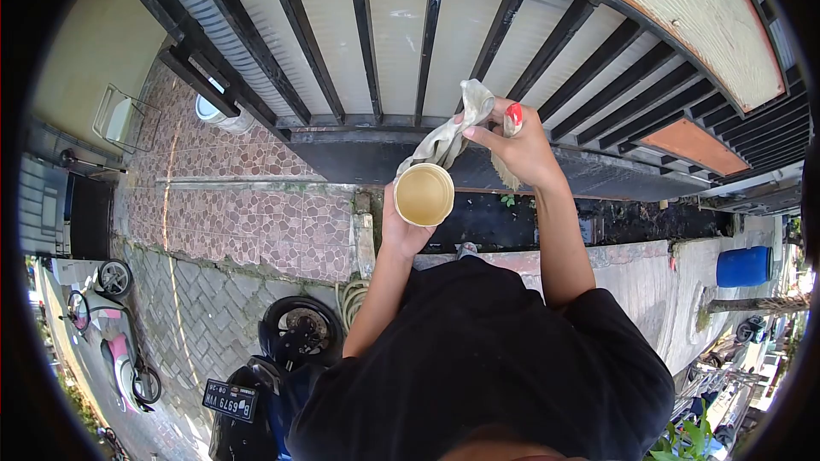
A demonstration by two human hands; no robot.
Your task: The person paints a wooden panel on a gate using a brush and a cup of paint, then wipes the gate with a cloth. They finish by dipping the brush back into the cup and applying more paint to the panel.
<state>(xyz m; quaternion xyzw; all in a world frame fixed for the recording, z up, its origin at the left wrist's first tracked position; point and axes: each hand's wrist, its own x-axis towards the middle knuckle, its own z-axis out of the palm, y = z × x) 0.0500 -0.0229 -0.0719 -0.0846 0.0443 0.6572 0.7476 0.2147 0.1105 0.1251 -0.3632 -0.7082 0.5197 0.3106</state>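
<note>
While the left hand (405, 233) is curled round an open cup (424, 195), the right hand (523, 150) has its fingers closed on a rag (438, 144) and what looks like a brush (506, 174), bristles down. Rag droops to the cup's rim; can't tell if the left's gripping it too. All this is near a barred gate (430, 34).

Cup (424, 196) in L hand (403, 232); cloth (440, 143) betw. cup & R hand (523, 152). Gate (431, 34) beyond both. Bucket (224, 118) L of L hand, motorbike (275, 384) behind-L; barrel (743, 266) R of R hand.
</note>
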